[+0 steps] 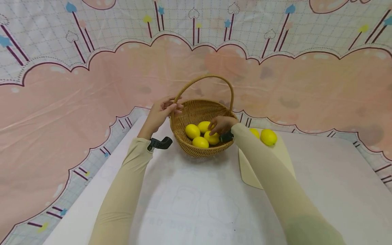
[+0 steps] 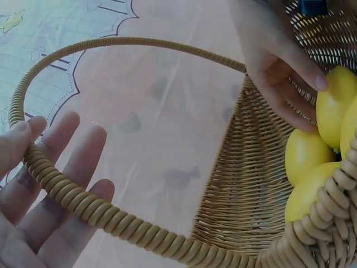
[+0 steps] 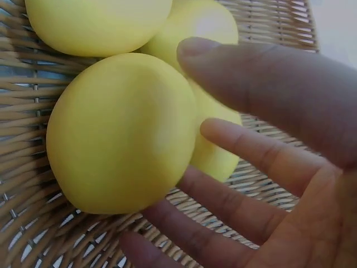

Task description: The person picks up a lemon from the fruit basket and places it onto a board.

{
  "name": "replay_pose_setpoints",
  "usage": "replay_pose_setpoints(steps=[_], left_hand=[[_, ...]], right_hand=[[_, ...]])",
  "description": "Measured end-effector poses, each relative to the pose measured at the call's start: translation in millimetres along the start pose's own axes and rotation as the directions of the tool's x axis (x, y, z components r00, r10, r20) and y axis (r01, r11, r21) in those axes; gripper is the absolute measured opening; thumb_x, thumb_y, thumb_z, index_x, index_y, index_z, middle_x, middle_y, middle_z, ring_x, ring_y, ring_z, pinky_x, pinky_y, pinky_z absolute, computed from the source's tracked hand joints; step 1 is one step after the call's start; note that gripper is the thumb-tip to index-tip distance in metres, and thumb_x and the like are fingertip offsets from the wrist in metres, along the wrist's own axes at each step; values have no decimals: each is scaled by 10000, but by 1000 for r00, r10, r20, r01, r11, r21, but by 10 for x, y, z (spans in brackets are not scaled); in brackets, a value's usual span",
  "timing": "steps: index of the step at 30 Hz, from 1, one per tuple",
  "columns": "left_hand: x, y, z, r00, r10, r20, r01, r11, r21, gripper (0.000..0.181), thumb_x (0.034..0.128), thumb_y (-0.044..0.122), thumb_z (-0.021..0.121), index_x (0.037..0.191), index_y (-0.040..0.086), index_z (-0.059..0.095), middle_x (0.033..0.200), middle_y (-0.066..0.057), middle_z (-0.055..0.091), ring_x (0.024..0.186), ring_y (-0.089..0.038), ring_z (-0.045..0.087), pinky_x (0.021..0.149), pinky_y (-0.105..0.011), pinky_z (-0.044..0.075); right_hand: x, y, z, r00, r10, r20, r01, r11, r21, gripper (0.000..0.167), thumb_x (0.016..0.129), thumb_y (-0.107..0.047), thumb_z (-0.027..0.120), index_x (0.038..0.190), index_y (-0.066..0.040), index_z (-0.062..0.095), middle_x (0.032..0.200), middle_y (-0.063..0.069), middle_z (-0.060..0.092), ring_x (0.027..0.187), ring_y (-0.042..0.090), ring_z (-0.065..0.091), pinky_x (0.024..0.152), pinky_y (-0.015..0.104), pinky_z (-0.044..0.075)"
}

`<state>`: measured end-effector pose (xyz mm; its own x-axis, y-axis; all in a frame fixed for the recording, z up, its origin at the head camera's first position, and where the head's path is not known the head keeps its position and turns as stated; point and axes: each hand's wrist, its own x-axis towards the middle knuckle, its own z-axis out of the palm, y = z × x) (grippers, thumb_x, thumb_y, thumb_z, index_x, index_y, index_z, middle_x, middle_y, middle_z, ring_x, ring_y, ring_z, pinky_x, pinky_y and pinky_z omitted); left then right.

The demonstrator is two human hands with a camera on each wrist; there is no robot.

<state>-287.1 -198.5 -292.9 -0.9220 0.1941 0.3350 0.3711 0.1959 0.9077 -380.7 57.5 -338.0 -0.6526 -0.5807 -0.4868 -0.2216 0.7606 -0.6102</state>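
Your left hand (image 1: 161, 110): gripping the wicker handle (image 2: 83, 204).
Your right hand (image 1: 223, 124): fingers released, beside a lemon (image 3: 122, 134).
Lemons (image 1: 192, 131): four in the basket (image 1: 202, 108), two right, on a cream board (image 1: 283, 160).

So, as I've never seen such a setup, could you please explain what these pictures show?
There is no machine: someone is working bare-handed. The wide picture comes from a head-worn camera; the two close ones come from wrist cameras, one per arm. On the white table are a wicker basket with four visible lemons and a pale board with two more lemons. The left hand loosely holds the basket's handle; the right hand is in among the lemons, with no firm grip visible.
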Motion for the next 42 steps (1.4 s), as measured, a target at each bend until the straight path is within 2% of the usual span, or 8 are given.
replay_pose_setpoints(steps=[4,10,16,20,23,28,32,42], left_hand=[[-3,34,42,1000,-12,-11,11,1000,-11,377,982,84,461,1346,-16,469,1114,-248,620,814,-54,680,850,-291,561],[-14,83,66,996,-26,-84,31,998,56,385,970,97,492,1341,-6,482,1171,-259,608,836,-51,672,927,-391,522],[-34,140,79,993,-17,-116,31,992,122,405,956,89,519,1349,-4,483,1161,-271,623,786,-28,665,878,-324,550],[-44,144,90,995,-9,-101,21,993,118,408,954,86,518,1347,-15,473,1148,-293,619,728,33,649,867,-341,554],[-39,119,87,996,-13,-87,22,994,103,405,954,91,517,1344,-14,477,1144,-300,617,735,8,662,891,-389,540],[-21,71,58,998,-31,-60,37,995,93,395,959,106,515,1339,3,497,1056,-149,686,801,-61,678,909,-367,537],[-14,69,44,999,-43,-33,45,996,79,394,964,96,504,1342,-13,488,956,45,675,805,-48,671,907,-339,540],[14,92,41,998,-55,24,54,997,51,377,976,93,477,1312,-77,491,872,101,667,801,-4,676,876,-271,546]], right_hand=[[40,40,30,1000,26,4,-26,1000,4,469,936,-187,575,1366,-39,461,1536,146,195,984,180,458,858,296,492],[105,84,42,998,56,-14,-56,998,-6,420,930,-185,587,1319,-57,492,1314,131,427,884,155,457,757,246,501],[135,90,36,997,72,-12,-71,997,42,401,923,-159,598,1295,-65,484,1145,85,451,805,131,416,690,212,490],[131,92,28,998,70,-4,-69,997,47,398,907,-151,621,1278,-80,496,1210,97,432,811,134,417,669,214,472],[127,110,17,999,53,-2,-53,998,17,432,884,-154,653,1286,-85,511,1318,122,419,869,148,446,688,222,470],[107,134,1,1000,24,-8,-25,999,-44,524,854,-178,694,1334,-62,518,1397,150,461,1059,192,523,829,268,516],[102,152,1,1000,14,-2,-14,999,-52,537,846,-184,705,1328,-33,523,1362,152,511,1060,187,541,861,278,520],[103,194,-9,999,33,25,-32,999,-33,558,843,-180,709,1339,-43,494,1361,140,468,1004,161,512,829,251,501]])
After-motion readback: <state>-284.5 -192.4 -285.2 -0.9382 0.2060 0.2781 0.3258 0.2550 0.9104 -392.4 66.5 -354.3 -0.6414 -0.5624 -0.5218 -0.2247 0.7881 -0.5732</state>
